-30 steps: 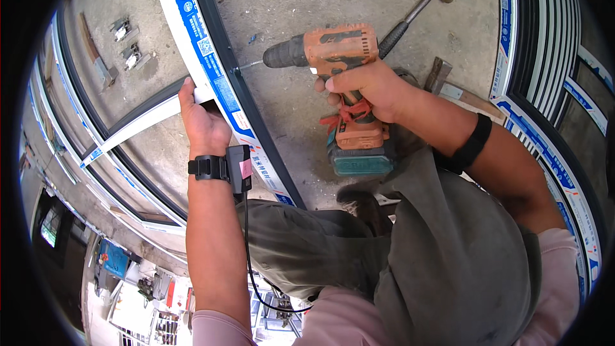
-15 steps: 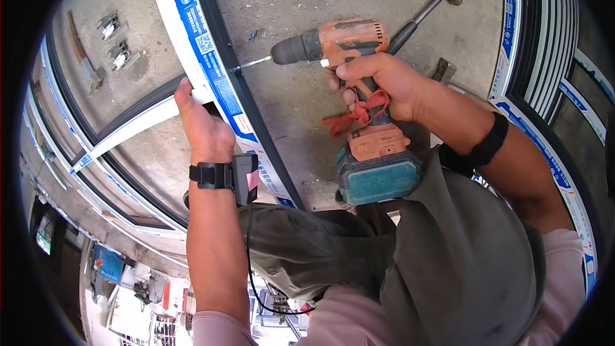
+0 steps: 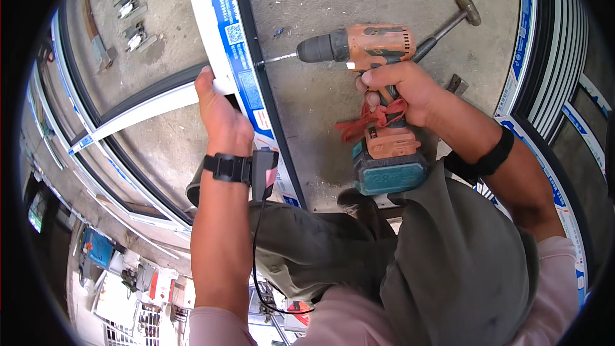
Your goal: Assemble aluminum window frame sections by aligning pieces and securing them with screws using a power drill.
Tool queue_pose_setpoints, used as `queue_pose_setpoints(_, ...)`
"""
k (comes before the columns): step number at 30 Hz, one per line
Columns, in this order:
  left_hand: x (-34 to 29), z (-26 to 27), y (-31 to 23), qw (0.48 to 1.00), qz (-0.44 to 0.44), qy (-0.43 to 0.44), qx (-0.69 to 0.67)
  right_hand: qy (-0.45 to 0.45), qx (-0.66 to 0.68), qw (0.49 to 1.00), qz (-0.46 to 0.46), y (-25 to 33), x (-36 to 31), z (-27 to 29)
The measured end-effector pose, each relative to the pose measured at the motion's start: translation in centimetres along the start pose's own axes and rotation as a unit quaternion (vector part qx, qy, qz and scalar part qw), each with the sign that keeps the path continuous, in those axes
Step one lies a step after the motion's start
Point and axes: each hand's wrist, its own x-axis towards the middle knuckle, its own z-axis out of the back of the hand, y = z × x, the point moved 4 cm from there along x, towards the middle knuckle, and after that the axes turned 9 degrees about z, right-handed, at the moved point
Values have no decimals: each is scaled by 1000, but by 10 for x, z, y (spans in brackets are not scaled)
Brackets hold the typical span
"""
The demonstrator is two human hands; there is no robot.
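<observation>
My right hand (image 3: 410,86) is wrapped round the grip of an orange and black cordless drill (image 3: 378,43) with a teal battery. A red cloth strip (image 3: 375,118) is tied about its handle. The drill points left, nearly level, and its thin bit (image 3: 280,57) meets the dark edge of a white window frame (image 3: 211,19) covered in blue printed film. My left hand (image 3: 224,118) grips that frame where a white crossbar (image 3: 150,110) joins it. Its thumb lies along the joint; the other fingers are mostly hidden behind the profile.
A hammer (image 3: 467,9) lies on the concrete floor beyond the drill, near a metal tool head (image 3: 457,83). Another wooden-handled tool (image 3: 96,32) and small metal fittings (image 3: 134,35) lie at far left. More film-covered frames (image 3: 522,38) stand at right. My knee is under the drill.
The view has shifted, so the frame, drill and both hands appear farther right. The drill looks slightly more level, its bit still at the frame's dark edge. Both hands keep their holds.
</observation>
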Motion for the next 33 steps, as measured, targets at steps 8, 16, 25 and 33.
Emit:
queue_pose_setpoints(8, 12, 4, 6, 999, 2, 18, -47, 2, -115, 987, 113, 27, -12, -11)
queue_pose_setpoints(16, 23, 19, 13, 994, 43, 72, -73, -53, -700, 593, 395, 87, -104, -61)
queue_pose_setpoints(25, 19, 15, 10, 997, 44, -10, -65, -169, -814, 494, 254, 94, -127, -39)
queue_pose_setpoints(33, 21, 24, 8, 1000, -3, -2, 7, -124, -863, 412, 265, 87, -113, -62)
